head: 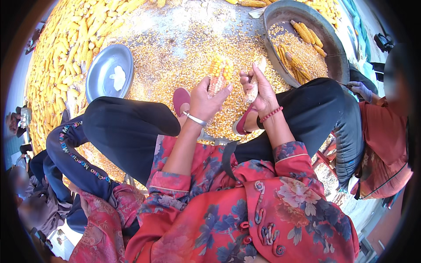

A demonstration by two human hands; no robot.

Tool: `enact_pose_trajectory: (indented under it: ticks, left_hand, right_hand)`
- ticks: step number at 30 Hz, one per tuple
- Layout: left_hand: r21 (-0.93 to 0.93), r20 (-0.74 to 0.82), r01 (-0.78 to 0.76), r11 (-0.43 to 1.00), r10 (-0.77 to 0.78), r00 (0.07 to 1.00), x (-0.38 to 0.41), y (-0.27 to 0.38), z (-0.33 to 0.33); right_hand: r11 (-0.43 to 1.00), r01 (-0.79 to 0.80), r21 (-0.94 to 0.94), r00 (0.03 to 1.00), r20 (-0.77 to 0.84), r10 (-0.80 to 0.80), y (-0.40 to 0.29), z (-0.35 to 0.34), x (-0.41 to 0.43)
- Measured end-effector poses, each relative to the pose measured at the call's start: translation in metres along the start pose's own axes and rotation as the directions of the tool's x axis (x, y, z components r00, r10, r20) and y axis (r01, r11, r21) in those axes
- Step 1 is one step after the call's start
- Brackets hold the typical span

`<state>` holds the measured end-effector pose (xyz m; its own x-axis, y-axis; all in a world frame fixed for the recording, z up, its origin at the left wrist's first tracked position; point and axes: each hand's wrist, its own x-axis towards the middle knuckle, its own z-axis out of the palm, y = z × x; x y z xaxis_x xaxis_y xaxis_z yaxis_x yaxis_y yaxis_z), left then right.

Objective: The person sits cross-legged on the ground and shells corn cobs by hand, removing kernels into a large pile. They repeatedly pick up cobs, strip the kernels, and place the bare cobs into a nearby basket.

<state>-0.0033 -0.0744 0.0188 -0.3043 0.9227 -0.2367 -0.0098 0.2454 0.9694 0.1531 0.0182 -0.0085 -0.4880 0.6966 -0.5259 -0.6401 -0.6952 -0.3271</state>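
In the head view, my left hand [205, 100] grips a partly shelled corn cob [219, 74]. Yellow kernels cover its upper end, while the lower part is stripped to the pinkish core. A bare corn cob [255, 85] is held in my right hand [261, 92], tilted between thumb and fingers. The two cobs are apart, both above a layer of loose corn kernels [197, 49] spread over the ground between my shoes.
A heap of unshelled corn cobs [62, 59] rises at the left. Nearer stands a shallow metal basin [107, 67] with a white scrap inside. At the right, a large metal tub [340, 49] holds kernels and several cobs. People sit close on both sides; one gloved hand [360, 90] shows at right.
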Motion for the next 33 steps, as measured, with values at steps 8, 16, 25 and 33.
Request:
enact_pose_trajectory:
  ticks: [8,16,25,33]
  left_hand:
    - [-0.168,0.214,0.207,0.964,-0.169,0.962,-0.001,-0.003,0.010]
    - [-0.286,0.267,0.209,0.935,-0.132,0.955,0.000,-0.012,0.012]
    - [-0.308,0.304,0.223,0.925,-0.126,0.944,-0.001,-0.003,0.015]
    - [-0.119,0.299,0.151,0.981,-0.110,0.948,-0.006,-0.017,0.026]
  right_hand:
    - [0.876,-0.148,0.459,0.938,0.347,-0.023,-0.021,0.002,-0.001]
    - [0.916,-0.008,0.400,0.987,0.151,-0.058,-0.017,0.007,-0.001]
    - [0.980,0.197,-0.033,0.980,0.000,-0.197,-0.025,0.014,-0.005]
    - [0.908,0.190,-0.373,0.978,0.155,-0.141,-0.005,0.027,-0.010]
